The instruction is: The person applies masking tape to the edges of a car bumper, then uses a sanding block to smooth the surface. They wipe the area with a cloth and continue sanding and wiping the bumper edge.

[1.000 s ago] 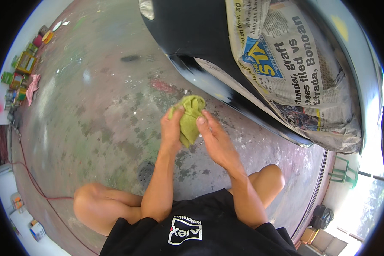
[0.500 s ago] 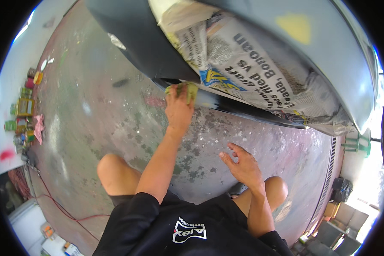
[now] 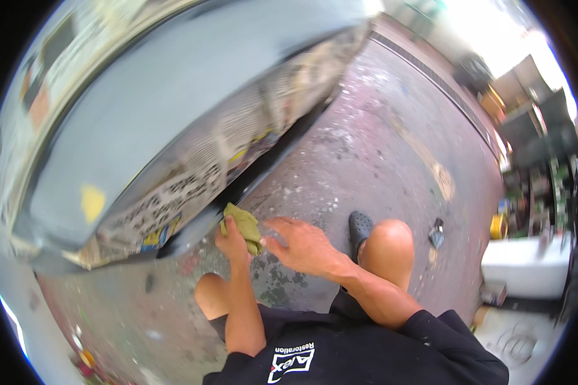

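Observation:
A crumpled yellow-green cloth point(image 3: 243, 230) is gripped in my left hand point(image 3: 233, 245), close beside the lower edge of a vehicle. My right hand point(image 3: 302, 245) reaches toward the cloth with its fingers apart and holds nothing; whether a fingertip touches the cloth I cannot tell. Above my hands, the grey vehicle panel point(image 3: 167, 109) carries a yellow patch point(image 3: 92, 203). Newspaper point(image 3: 180, 192) masks the area below it. A narrow black strip point(image 3: 273, 157) runs along the bottom, blurred in places.
My feet are on a stained, paint-spotted floor point(image 3: 379, 154), one in a dark clog point(image 3: 360, 230). A small dark-and-grey object point(image 3: 436, 236) lies to the right. Farther right stand a white basin-like unit point(image 3: 526, 264) and cluttered shelves point(image 3: 541, 192). A drain grate point(image 3: 430, 83) crosses the far floor.
The view has swung to the right, so the vehicle now lies at upper left. My left hand has drawn the cloth nearer, and my right hand has come up beside it.

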`<state>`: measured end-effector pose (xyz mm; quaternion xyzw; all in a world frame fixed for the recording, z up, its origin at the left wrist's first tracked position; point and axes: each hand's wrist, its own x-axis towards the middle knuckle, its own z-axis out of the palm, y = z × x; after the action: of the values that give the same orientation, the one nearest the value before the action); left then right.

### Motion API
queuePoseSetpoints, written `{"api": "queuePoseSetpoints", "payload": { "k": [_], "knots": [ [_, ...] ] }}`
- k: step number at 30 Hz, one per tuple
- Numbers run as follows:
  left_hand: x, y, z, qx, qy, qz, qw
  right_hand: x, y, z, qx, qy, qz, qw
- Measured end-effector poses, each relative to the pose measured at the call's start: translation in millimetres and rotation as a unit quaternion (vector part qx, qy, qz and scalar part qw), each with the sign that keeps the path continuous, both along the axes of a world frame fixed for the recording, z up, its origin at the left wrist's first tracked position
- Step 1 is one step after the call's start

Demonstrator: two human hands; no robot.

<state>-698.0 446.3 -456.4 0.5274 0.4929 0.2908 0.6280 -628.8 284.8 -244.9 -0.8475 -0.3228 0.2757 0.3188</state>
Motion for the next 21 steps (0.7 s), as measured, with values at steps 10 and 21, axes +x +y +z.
{"api": "queuePoseSetpoints", "payload": {
  "k": [10, 21],
  "knots": [
    [24, -79, 66, -0.490, -0.305, -0.198, 0.792, -8, -65, 25, 0.100, -0.131, -0.200, 0.966],
    [-124, 2, 100, -0.364, -0.367, 0.023, 0.856, -23, -82, 26, 0.114, 0.063, -0.201, 0.971]
  ]
}}
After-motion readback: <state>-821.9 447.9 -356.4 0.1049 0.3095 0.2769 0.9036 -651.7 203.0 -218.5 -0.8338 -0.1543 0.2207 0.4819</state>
